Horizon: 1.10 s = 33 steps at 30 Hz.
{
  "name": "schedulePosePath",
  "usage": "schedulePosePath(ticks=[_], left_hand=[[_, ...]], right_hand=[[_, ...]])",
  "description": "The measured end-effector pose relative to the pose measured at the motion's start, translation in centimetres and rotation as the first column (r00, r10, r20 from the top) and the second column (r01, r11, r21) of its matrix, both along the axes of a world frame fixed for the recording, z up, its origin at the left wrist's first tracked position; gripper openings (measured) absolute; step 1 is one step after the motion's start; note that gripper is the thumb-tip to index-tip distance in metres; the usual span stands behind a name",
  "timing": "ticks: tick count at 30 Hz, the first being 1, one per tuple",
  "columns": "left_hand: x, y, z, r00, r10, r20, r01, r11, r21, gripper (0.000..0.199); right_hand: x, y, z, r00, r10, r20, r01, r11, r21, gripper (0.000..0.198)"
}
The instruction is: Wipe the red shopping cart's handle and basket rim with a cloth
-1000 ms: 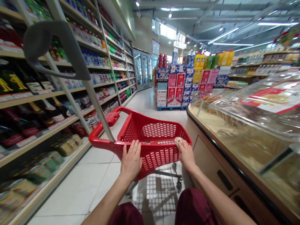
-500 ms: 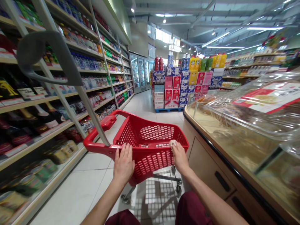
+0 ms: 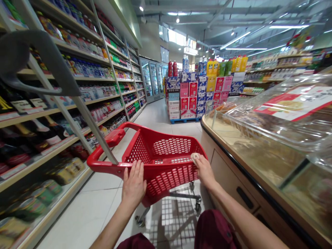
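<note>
A red plastic shopping cart (image 3: 166,173) with a perforated basket stands sideways in front of me. My left hand (image 3: 134,183) lies flat on its near rim, fingers stretched out toward the inside. Near the basket's right corner, my right hand (image 3: 204,170) is closed on a crumpled off-white cloth (image 3: 195,157), which touches the rim there. Part of the cloth is hidden under my fingers. Nothing lies in the visible part of the basket. A grey pole (image 3: 93,128) with a dark grey loop handle (image 3: 70,77) rises from the cart's left end.
Drink shelves (image 3: 95,77) run along the left side. To the right stands a wooden counter (image 3: 230,176) with a black edge and clear plastic food boxes (image 3: 290,103). Ahead, a pallet (image 3: 184,120) bears stacked cartons and bottles, with glass-door fridges (image 3: 153,79) behind.
My right hand has slid the cloth a little to the right along the rim. My left hand stays on the near rim. The view has shifted slightly.
</note>
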<state>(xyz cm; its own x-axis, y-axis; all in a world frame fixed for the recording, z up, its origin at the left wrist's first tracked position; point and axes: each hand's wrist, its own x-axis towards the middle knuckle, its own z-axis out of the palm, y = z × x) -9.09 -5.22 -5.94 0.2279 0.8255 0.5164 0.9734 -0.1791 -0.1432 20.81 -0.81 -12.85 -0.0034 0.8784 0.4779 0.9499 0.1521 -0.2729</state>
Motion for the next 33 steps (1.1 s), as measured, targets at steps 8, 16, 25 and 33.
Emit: schedulePosePath(ticks=[8, 16, 25, 33], left_hand=[[0.7, -0.4, 0.3, 0.999, 0.031, 0.014, -0.031, 0.999, -0.03, 0.054], [1.1, -0.6, 0.0, 0.999, 0.009, 0.04, -0.009, 1.0, -0.006, 0.054], [1.8, -0.5, -0.7, 0.999, -0.002, 0.048, 0.003, 1.0, -0.004, 0.053], [-0.7, -1.4, 0.8, 0.994, -0.074, 0.083, 0.066, 0.993, 0.096, 0.05]], right_hand=[[-3.7, -0.4, 0.2, 0.987, 0.161, 0.027, -0.163, 0.985, 0.06, 0.056], [-3.5, -0.4, 0.1, 0.999, 0.015, 0.047, -0.017, 0.999, 0.046, 0.051], [-3.8, -0.2, 0.5, 0.996, -0.07, -0.05, 0.072, 0.997, 0.028, 0.051], [-7.0, -0.5, 1.0, 0.99, 0.138, -0.038, -0.135, 0.988, 0.069, 0.052]])
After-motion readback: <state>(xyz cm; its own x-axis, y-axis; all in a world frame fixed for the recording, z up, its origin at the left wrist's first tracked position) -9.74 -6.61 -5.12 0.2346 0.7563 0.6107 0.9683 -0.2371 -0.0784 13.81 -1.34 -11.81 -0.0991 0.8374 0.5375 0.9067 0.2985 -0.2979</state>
